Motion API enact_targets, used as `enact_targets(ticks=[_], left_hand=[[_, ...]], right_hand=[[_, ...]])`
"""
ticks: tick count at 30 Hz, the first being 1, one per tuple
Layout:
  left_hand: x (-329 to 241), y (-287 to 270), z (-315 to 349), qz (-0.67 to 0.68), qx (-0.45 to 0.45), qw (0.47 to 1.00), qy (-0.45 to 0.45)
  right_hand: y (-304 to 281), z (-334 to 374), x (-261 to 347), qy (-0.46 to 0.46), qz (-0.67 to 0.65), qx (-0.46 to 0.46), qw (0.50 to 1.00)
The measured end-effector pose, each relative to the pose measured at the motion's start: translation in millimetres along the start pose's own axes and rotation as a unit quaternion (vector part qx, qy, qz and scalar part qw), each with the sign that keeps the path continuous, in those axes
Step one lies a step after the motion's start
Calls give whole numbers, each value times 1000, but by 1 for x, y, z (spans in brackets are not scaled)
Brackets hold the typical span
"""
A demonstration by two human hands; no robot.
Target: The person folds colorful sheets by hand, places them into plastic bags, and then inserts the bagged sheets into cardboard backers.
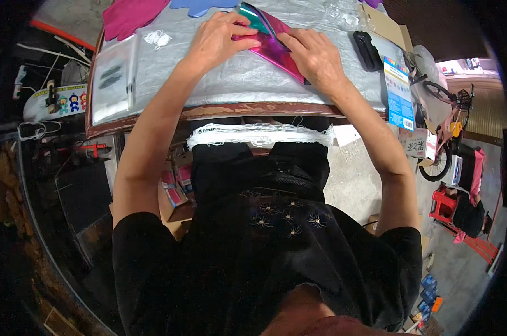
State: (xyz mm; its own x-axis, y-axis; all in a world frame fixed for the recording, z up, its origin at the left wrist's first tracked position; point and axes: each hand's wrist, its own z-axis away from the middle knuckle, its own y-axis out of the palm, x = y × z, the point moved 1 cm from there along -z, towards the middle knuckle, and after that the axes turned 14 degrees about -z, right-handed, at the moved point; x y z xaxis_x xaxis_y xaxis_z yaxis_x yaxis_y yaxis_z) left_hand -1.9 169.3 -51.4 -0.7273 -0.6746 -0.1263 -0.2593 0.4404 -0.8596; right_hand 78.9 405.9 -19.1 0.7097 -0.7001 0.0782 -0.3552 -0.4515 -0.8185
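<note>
At the table's middle, both hands are on a folded piece of shiny foil (277, 58), magenta with a teal part at its far end. My left hand (219, 38) holds its left side, thumb and fingertips closed on the edge near the teal part. From the other side my right hand (316, 55) grips it, thumb and index finger pressed at the fold. The right palm and fingers partly cover the foil's near right end. Whether it is a flat sheet or a foil balloon, I cannot tell.
White string (157, 39) lies left of my hands, near see-through plastic bags (114, 84). A black tool resembling a stapler (367, 50) and a blue printed card (398, 92) sit at right. A bundle of white strings (259, 136) stretches across my lap below the table edge (242, 110).
</note>
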Motion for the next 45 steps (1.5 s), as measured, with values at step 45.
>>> enact_targets(ticks=[45], left_hand=[[36, 54, -80, 161, -88, 976, 120]], right_hand=[[19, 5, 13, 120, -188, 58, 973]])
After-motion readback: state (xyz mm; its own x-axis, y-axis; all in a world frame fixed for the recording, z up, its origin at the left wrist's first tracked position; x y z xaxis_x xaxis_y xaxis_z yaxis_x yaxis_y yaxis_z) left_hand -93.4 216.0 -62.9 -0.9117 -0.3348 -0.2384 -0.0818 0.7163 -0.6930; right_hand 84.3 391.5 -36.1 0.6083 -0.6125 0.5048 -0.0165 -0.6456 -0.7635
